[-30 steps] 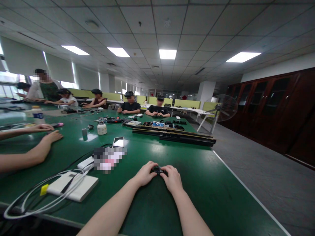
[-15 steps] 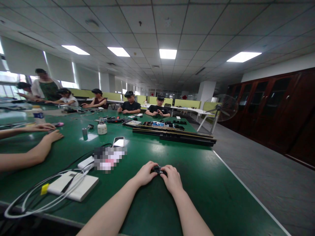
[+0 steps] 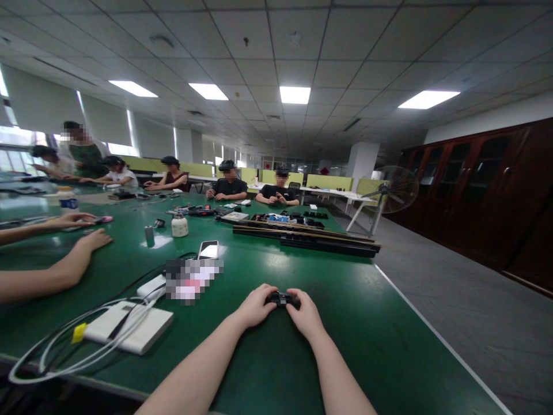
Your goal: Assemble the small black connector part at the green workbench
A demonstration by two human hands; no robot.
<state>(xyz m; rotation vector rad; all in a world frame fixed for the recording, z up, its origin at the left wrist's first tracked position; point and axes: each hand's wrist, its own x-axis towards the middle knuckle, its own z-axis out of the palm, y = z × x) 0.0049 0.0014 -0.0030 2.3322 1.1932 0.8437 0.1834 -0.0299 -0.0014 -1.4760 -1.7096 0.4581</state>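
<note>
Low over the green table point(image 3: 276, 357), or resting on it, is a small black object point(image 3: 282, 299) with a grey patch at its middle; its kind is too small to make out. My left hand point(image 3: 258, 306) is closed on its left end, thumb in front and fingers behind. At the other end, my right hand point(image 3: 307, 314) grips it between thumb and bent fingers. The fingers partly cover both ends, and the middle shows between my hands.
To my left lie a white box point(image 3: 133, 331) with looped cables, a phone point(image 3: 208, 250) and a jar point(image 3: 180, 226). Another person's forearms point(image 3: 52, 276) rest at the far left. Long black rails point(image 3: 328, 246) lie across the table ahead. Its right edge borders the floor.
My right fingers have drawn back rightward to the object's end, so more of its middle shows. My left hand has barely moved. The neighbour's farther hand has shifted slightly.
</note>
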